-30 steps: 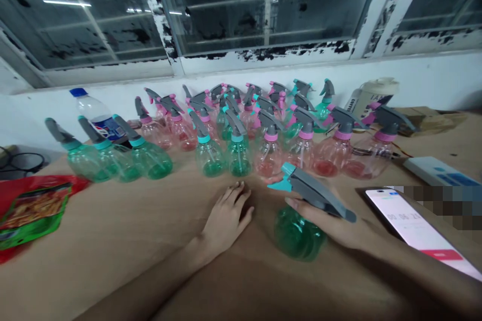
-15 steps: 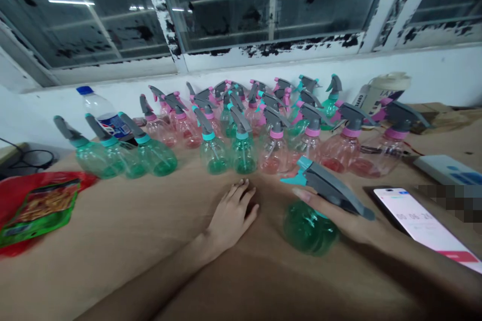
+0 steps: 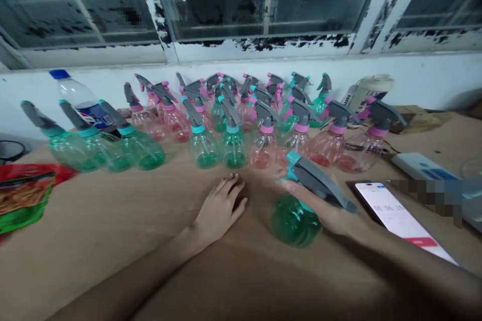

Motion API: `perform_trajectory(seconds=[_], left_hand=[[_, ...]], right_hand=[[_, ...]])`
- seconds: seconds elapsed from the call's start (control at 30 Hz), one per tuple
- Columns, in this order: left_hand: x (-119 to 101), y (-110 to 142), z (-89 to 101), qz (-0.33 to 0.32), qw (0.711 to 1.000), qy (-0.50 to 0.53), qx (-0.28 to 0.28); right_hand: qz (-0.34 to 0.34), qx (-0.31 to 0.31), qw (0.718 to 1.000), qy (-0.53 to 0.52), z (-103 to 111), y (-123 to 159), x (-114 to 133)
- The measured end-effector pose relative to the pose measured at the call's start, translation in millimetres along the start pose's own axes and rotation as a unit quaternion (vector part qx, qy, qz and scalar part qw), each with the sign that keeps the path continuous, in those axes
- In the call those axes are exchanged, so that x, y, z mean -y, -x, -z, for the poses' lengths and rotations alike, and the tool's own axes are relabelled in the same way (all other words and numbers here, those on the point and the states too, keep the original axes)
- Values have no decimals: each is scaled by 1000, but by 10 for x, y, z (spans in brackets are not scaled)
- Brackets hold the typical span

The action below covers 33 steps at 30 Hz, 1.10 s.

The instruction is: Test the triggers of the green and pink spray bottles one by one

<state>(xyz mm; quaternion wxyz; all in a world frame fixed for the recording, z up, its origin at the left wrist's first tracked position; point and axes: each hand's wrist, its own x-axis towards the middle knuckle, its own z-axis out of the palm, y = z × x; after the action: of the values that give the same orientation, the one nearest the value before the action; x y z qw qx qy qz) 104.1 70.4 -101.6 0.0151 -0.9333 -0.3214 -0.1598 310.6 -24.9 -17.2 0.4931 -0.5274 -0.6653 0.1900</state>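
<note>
My right hand [image 3: 333,213] is wrapped round the neck of a green spray bottle [image 3: 294,223] with a grey and turquoise trigger head, nozzle pointing left. Whether its base touches the table cannot be made out. Palm down on the brown tabletop [image 3: 150,241], my left hand [image 3: 220,205] lies with fingers stretched out and holds nothing. Just beyond its fingertips stand a green spray bottle [image 3: 234,148] and a pink spray bottle [image 3: 262,150], part of a front row. Behind them several more pink and green bottles are crowded, partly hidden.
Three green spray bottles [image 3: 145,150] stand at the left, before a blue-capped soda bottle [image 3: 85,100]. A red and green snack packet [image 3: 26,195] lies at the left edge. To the right are a phone [image 3: 399,215], a white box [image 3: 422,168] and a pale container [image 3: 367,93].
The whole view has shifted, so the scene sits a little further left. Both hands keep nearly the same pose, and the green spray bottle stays in my right hand.
</note>
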Motion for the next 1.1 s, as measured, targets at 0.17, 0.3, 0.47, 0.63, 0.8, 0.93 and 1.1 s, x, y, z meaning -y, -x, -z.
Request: perform_trajectory(seconds=[0.17,0.3,0.47,0.63,0.8,0.93,1.1], left_hand=[[5,-10,7,-2,1000,1,4],[-2,-8,29,0,1000,9,2],[5,-9,27,-3,1000,9,-2],[15,-13,5,-1,1000,14,-1],[26,-13,-9,-5,1000,14,-9],[29,-20,6,-10,1000,13,-4],[26,-19,34,-10,1000,15,-6]], right_hand=[[-12,-1,999,-31,-5,-35,82],[-6,5,999,-38,-13,-29,29],[-6,14,999,-33,-25,-6,-78],[-2,28,997,-72,-22,-7,-77],[25,-9,999,-29,-5,-31,-21],[6,0,1000,1,20,-30,18],[3,14,1000,21,39,3,20]])
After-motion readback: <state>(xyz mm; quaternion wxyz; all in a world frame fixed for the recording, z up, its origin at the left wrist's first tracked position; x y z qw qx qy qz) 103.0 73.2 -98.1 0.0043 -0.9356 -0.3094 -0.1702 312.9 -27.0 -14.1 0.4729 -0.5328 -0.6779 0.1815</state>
